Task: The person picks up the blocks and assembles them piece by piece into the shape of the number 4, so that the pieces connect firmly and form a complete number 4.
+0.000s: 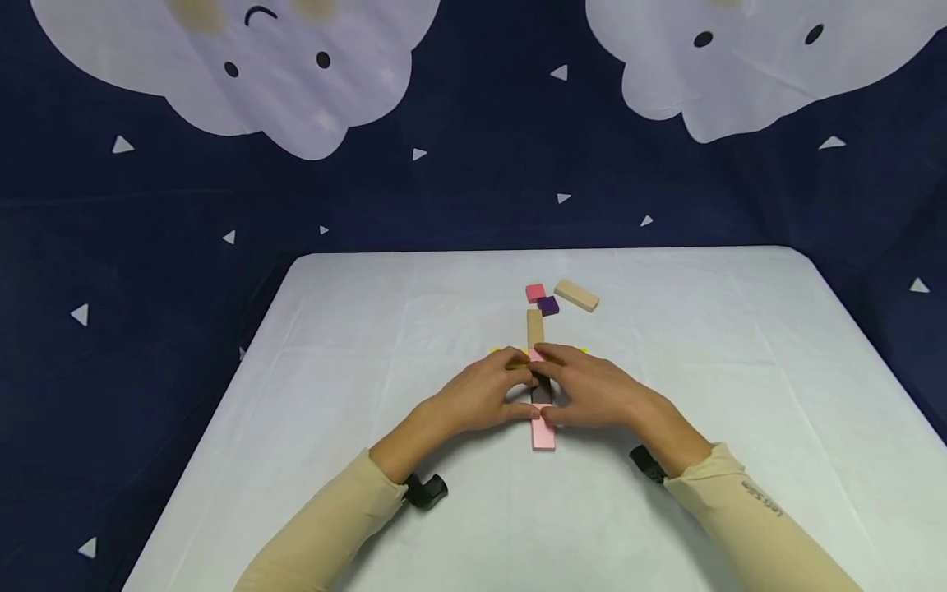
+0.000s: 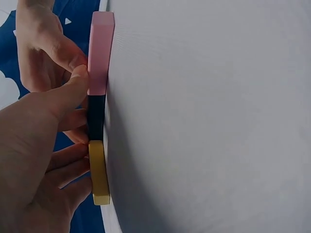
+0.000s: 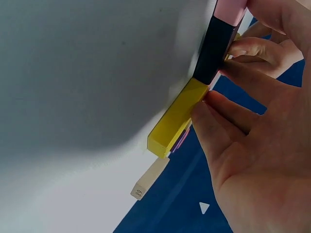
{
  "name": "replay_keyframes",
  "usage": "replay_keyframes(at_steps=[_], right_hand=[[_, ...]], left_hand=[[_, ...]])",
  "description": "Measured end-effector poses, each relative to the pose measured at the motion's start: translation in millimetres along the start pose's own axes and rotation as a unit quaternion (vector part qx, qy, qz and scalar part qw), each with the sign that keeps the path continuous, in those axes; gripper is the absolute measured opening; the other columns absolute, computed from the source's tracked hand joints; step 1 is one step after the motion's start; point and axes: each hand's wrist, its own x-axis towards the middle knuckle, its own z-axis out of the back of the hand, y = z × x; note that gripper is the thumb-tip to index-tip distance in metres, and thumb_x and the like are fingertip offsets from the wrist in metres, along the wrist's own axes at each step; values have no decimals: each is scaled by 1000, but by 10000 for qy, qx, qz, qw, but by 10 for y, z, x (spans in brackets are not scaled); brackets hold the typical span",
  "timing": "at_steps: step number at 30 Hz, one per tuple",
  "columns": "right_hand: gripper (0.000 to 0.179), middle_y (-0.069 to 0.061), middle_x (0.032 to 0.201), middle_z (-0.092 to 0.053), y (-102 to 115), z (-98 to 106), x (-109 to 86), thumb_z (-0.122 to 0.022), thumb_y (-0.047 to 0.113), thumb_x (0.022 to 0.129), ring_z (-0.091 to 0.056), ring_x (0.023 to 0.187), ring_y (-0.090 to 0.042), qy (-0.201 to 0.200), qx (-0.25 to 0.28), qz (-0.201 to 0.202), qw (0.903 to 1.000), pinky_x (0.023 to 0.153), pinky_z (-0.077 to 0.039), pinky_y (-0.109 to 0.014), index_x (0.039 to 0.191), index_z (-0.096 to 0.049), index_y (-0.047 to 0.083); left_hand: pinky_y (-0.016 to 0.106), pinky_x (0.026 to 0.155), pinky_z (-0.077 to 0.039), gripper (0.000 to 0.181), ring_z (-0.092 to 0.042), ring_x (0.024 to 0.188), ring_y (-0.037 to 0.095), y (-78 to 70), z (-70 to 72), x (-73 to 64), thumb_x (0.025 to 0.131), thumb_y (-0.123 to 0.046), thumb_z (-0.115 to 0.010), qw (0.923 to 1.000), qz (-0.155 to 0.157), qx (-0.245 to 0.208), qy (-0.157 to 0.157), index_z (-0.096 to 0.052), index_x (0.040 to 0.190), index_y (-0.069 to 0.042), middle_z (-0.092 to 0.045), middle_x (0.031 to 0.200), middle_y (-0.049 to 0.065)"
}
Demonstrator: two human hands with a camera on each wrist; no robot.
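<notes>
Wooden blocks lie in a line, with a near pink block point(image 1: 543, 436), a dark block point(image 1: 542, 393) and a plain wooden block point(image 1: 535, 327) farther off. Left of the line is a yellow block point(image 2: 99, 172), and on the right another yellow block point(image 3: 177, 116), both largely covered in the head view. My left hand point(image 1: 484, 393) touches the line, its thumb at the pink block and its fingers by the dark and yellow blocks. From the opposite side, my right hand point(image 1: 595, 386) rests its thumb and bent fingertips on the same blocks. Some fingertip contacts are hidden.
Beyond the line lie a red-pink block point(image 1: 535, 292), a dark purple block point(image 1: 548, 306) and a loose plain block point(image 1: 577, 295). All stand on a white-covered table point(image 1: 740, 362). Behind it hangs a dark blue cloth point(image 1: 488, 205) with clouds.
</notes>
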Motion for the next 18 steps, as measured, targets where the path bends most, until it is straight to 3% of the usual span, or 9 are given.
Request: replay_keyframes(at_steps=[18], right_hand=[[71, -9, 140, -29, 12, 64, 50, -60, 54, 76, -27, 127, -23, 336, 39, 153, 9993, 93, -34, -45, 134, -42, 18]], left_hand=[[32, 92, -37, 45, -40, 115, 17, -19, -8, -44, 79, -57, -53, 9997, 184, -115, 73, -61, 104, -20, -37, 130, 8]])
